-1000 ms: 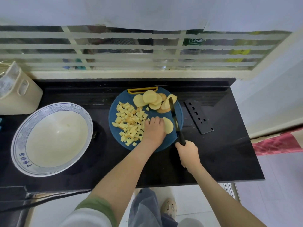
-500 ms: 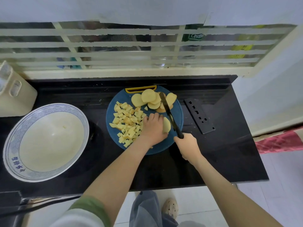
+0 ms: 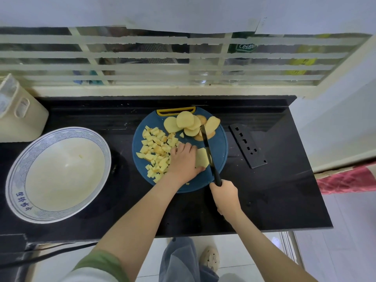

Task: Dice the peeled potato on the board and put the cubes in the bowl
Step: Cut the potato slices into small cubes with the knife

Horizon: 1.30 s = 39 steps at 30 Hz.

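A round blue cutting board (image 3: 220, 151) lies on the black counter. Several potato slices (image 3: 189, 123) are stacked at its far edge, and a heap of yellow potato cubes (image 3: 156, 151) covers its left side. My left hand (image 3: 184, 160) holds a potato slice (image 3: 201, 158) down on the board, fingers curled on it. My right hand (image 3: 225, 195) grips the handle of a black knife (image 3: 207, 144); the blade lies along the slice's right edge. A wide white bowl (image 3: 17, 174) with a blue rim stands to the left, holding only a tiny potato bit.
A black perforated knife sheath (image 3: 248, 148) lies right of the board. A cream container (image 3: 20, 117) stands at the back left. The counter's front edge (image 3: 244, 231) is near my body, and a barred window runs behind.
The knife blade has shifted from leaning across the far slices to lying against the right side of the slice under my left hand. My left hand stayed on the slice.
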Motion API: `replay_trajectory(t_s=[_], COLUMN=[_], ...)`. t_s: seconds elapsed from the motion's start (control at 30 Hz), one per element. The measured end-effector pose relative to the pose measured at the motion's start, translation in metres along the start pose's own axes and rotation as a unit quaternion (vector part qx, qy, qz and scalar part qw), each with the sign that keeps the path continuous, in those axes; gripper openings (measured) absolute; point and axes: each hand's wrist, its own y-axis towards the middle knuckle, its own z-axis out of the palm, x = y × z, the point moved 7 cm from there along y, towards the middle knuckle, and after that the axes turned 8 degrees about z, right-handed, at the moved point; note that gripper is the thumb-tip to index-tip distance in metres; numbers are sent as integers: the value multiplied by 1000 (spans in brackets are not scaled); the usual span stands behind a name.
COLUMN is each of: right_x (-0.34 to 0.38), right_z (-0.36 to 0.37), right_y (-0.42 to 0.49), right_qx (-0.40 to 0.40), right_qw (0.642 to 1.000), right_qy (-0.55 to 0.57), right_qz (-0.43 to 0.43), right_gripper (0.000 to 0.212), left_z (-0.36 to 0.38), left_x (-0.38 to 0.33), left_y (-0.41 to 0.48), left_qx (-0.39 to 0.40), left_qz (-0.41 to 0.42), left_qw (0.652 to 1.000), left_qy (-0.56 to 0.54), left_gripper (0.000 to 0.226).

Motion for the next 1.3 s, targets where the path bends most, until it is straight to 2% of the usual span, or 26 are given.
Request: replay_trajectory(t_s=[0.43,1.07,1.3], right_x=[-4,-10,-6], right_z=[-1,1,2], right_y=[-12,-11,-5], right_qx=[19,25,28], right_qw=[997,991,989], right_qy=[-73,-130,-142], right_qz=[2,11,39], right_gripper=[17,15,10], left_z=[-6,-1,-1], left_x=[-3,5,4], left_y=[-8,-15,-15], left_qx=[18,18,19], left_qz=[1,7,13], left_qw=[999,1000,1000], left_qy=[37,12,12], left_gripper=[73,73,71])
